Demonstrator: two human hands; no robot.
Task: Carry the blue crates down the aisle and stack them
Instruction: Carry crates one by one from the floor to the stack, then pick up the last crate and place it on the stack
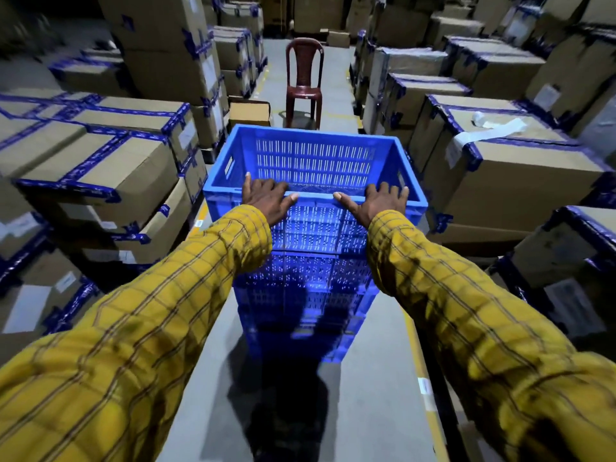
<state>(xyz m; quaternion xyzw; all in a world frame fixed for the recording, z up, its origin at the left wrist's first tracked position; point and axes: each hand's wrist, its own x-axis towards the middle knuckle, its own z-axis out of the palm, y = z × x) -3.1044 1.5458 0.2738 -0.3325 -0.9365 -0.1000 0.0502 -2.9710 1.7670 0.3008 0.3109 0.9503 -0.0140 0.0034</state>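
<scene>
A stack of blue slotted plastic crates (300, 288) stands on the grey aisle floor straight ahead of me. The top crate (313, 158) is open and holds nothing. My left hand (266, 200) lies on the left part of its near rim, fingers reaching over the edge and thumb along the rim. My right hand (380, 201) lies the same way on the right part of that rim. Both arms are stretched out in yellow checked sleeves. The lowest crates are in shadow.
A maroon plastic chair (305, 81) stands in the aisle just beyond the stack. Taped cardboard boxes are piled high on the left (100, 161) and right (516, 168). A small open carton (250, 113) sits by the chair. A yellow floor line (421, 361) runs along the right.
</scene>
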